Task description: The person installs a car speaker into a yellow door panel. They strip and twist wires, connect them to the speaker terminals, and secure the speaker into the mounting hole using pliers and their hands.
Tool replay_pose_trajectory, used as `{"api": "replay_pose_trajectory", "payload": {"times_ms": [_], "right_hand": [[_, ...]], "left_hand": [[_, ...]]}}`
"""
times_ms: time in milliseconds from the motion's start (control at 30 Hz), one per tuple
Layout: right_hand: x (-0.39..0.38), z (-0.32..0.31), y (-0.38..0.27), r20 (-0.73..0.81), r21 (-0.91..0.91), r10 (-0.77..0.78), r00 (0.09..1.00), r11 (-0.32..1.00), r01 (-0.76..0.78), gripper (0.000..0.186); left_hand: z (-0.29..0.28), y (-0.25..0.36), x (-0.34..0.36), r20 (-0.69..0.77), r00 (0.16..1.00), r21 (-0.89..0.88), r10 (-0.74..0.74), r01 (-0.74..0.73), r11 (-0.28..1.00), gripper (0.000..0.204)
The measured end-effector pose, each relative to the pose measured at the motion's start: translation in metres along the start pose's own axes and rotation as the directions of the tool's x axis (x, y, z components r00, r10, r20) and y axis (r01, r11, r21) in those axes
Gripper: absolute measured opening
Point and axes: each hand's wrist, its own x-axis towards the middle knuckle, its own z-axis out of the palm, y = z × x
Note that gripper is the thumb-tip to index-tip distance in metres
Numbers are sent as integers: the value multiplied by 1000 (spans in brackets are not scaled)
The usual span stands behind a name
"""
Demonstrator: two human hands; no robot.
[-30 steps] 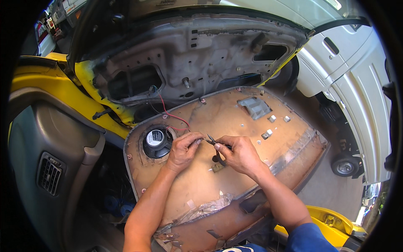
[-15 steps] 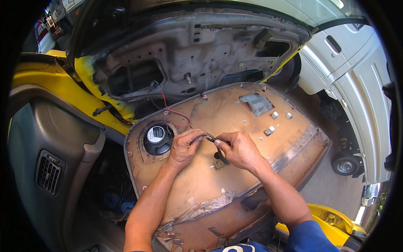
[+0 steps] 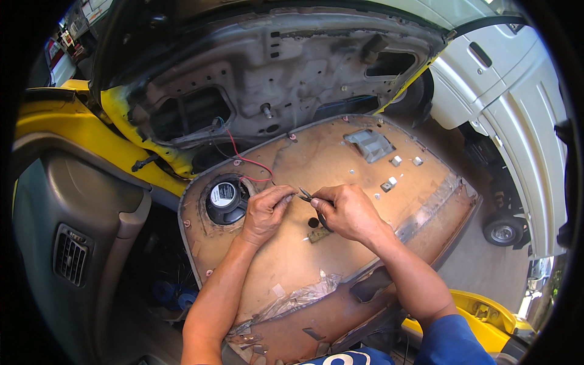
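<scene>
Bent over a detached door panel (image 3: 286, 258) beside an open vehicle door, a person works with both bare hands close together. The left hand (image 3: 267, 213) is closed in a pinch, thumb against fingers, on a thin wire (image 3: 273, 179), the held end too small to make out clearly. The right hand (image 3: 350, 210) grasps a pair of dark pliers (image 3: 305, 195), the slim tips slightly parted and pointing at the left fingertips, just beside them. The pliers and wire meet this close above the middle of the brown panel.

From the left hand, a red wire (image 3: 235, 145) curves away toward an opening in the bare metal door (image 3: 304, 79). Just left of that hand, a round black speaker (image 3: 230, 213) with a white label sits in the panel. Below the right hand lies a small tan block (image 3: 317, 235). Farther across the board are white clips (image 3: 418, 161) and a grey plastic piece (image 3: 370, 146); crumpled clear sheeting (image 3: 304, 297) clings to the near side.

A blue sleeve (image 3: 453, 340) shows at lower right. To the left stands a dashboard (image 3: 115, 188) with an air vent (image 3: 72, 254); to the right, a white vehicle (image 3: 517, 103) is parked.
</scene>
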Motion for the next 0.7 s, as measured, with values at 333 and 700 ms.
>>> {"api": "replay_pose_trajectory", "payload": {"times_ms": [333,700], "right_hand": [[4,0,2,21,-39,-19,1000,999,20,25],[9,-2,1,120,-205,0,993,978,25,23]], "left_hand": [[0,0,1,29,1000,22,0,0,1000,15],[2,-2,-6,121,990,119,65,-79,990,16]]}}
